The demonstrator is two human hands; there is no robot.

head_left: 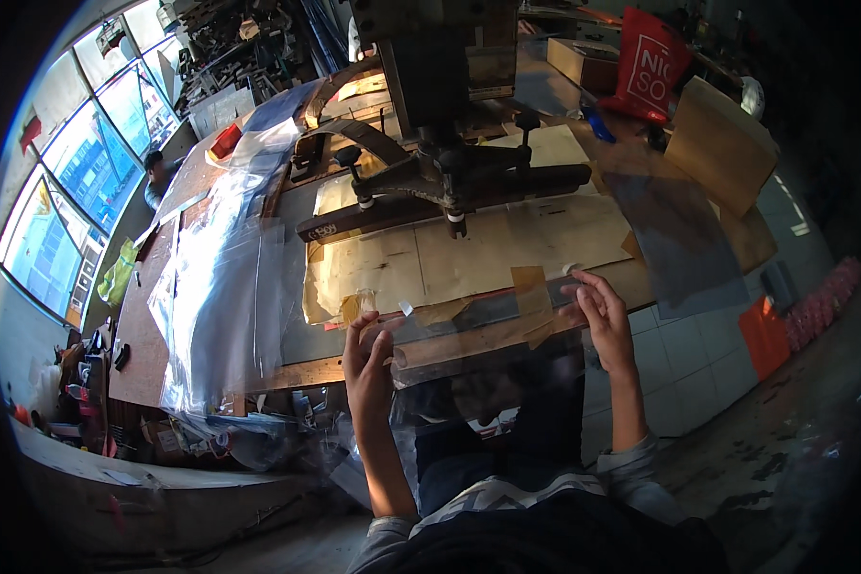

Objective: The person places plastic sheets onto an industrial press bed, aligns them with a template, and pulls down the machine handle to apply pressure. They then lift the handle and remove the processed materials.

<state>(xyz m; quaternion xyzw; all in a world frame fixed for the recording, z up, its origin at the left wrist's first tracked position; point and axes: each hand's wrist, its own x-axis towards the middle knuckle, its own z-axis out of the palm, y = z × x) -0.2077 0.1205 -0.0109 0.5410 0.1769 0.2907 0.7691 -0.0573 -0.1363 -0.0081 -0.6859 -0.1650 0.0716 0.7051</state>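
Between my hands a clear plastic sheet point(469, 337) stretches along the near edge of the worktable. My left hand point(367, 356) pinches its left end, fingers closed, beside a small yellowish tape piece point(351, 308). At the other end, my right hand point(605, 320) has thumb and forefinger closed on the sheet's far right corner. Just beyond lies a tan board point(507, 239) with strips of amber tape point(533, 298) at its front edge. Over the board stands a dark press head point(440, 182) with a long crossbar and black knobs.
Loose clear plastic sheets point(230, 306) cover the table's left side. On the right, another clear sheet point(679, 251) hangs past the edge near a cardboard piece point(722, 143) and a red bag point(646, 67). A person point(154, 174) is at the far left by the windows.
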